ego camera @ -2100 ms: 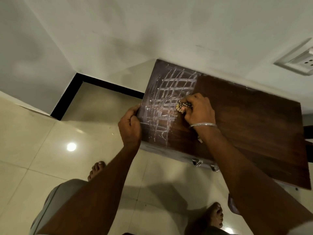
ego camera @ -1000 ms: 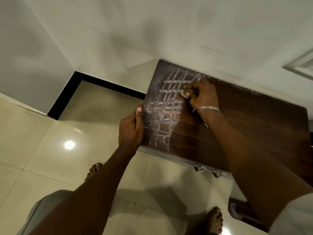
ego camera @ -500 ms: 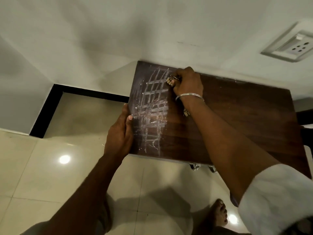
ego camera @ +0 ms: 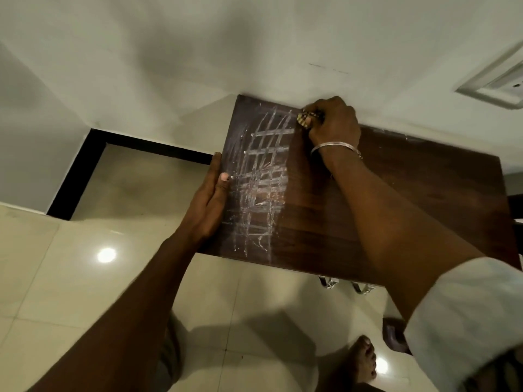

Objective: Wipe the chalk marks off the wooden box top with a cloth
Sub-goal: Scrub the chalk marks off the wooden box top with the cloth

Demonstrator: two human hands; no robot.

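A dark wooden box top (ego camera: 396, 193) is seen across the middle and right of the frame, its far edge set against a pale wall (ego camera: 198, 52). A grid of white chalk marks (ego camera: 263, 188) is spread over the left part of the top, from near the far edge down to the near edge; the wood to the right of it is seen bare and dark. A small patterned cloth (ego camera: 307, 120), bunched up, is held in the curled fingers of the right hand (ego camera: 334, 123) and is pressed on the top at the upper right corner of the grid, close to the wall. A thin metal bracelet (ego camera: 336, 145) is worn on that wrist, and a white sleeve (ego camera: 467, 321) is seen at the lower right. The left hand (ego camera: 209, 202) is laid flat along the left edge of the top, with its fingers straight and nothing held; its thumb is rested on the wood just at the edge of the chalk. Two metal fittings (ego camera: 348, 287) are seen below the near edge of the box. A glossy tiled floor (ego camera: 70, 278) fills the lower left, with a bright light spot (ego camera: 106, 255) on it and a black skirting (ego camera: 85, 165) at its far side. A bare foot (ego camera: 359, 360) is seen at the bottom, and a wall socket plate (ego camera: 492, 86) at the upper right.
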